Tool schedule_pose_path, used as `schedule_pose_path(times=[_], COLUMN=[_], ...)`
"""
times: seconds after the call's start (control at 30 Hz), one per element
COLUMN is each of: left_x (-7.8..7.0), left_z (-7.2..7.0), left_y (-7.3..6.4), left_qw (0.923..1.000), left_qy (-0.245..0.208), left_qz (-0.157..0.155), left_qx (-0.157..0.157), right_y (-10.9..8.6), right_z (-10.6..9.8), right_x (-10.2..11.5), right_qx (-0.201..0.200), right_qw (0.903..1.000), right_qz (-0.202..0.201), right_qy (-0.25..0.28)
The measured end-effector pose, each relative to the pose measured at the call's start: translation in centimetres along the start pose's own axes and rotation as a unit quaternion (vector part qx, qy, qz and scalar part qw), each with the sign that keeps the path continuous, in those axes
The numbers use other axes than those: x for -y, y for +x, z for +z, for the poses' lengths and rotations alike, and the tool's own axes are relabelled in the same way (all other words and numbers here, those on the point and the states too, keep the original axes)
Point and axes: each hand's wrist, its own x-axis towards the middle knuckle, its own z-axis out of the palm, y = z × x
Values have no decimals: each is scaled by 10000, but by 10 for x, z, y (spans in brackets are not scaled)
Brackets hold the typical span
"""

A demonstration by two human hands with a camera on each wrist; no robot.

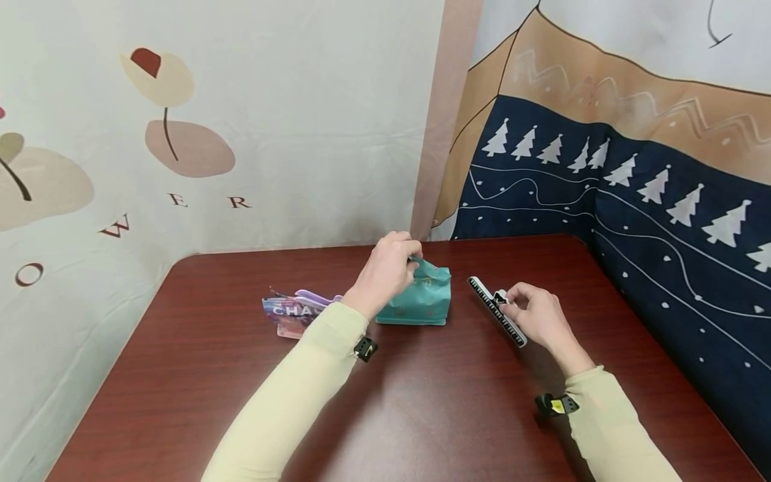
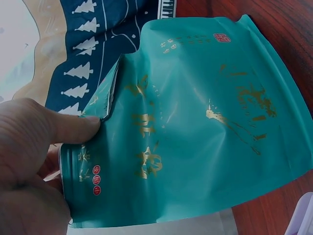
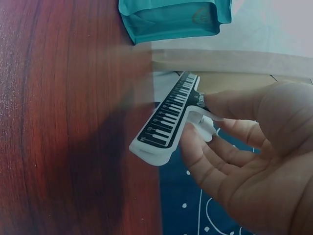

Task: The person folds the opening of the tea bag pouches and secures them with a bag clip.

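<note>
A teal foil pouch (image 1: pixel 415 302) with gold lettering stands on the table, its top edge folded over. My left hand (image 1: pixel 389 266) pinches that folded top between thumb and fingers; in the left wrist view the thumb (image 2: pixel 80 128) presses on the fold. To the right of the pouch, my right hand (image 1: pixel 538 314) holds a long bag clip (image 1: pixel 496 311) printed with piano keys. The right wrist view shows the thumb and fingers on the handle of the clip (image 3: pixel 168 115), which is held off the table and apart from the pouch.
Left of the pouch, partly behind my left forearm, lies a colourful packet (image 1: pixel 286 311) with a lilac clip (image 1: pixel 313 296) on it. The dark red wooden table (image 1: pixel 446 402) ends at printed cloth walls behind and on the right.
</note>
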Motion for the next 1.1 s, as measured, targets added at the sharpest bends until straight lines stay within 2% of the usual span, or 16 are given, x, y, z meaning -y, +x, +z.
schedule_pose_path(times=[0.23, 0.53, 1.1], left_x=[1, 2, 2], left_z=[2, 7, 5], left_y=[0, -1, -1], left_qw=[9997, 9989, 9998], left_qy=[-87, 17, -3], left_qz=[116, 220, 22], left_qx=[-206, -414, -178], right_y=[-1, -1, 2], right_z=[0, 0, -5], right_x=[2, 6, 13], right_qx=[62, 22, -154], right_qw=[9998, 9996, 9973], right_qz=[-133, -226, -596], right_qy=[116, 165, 398])
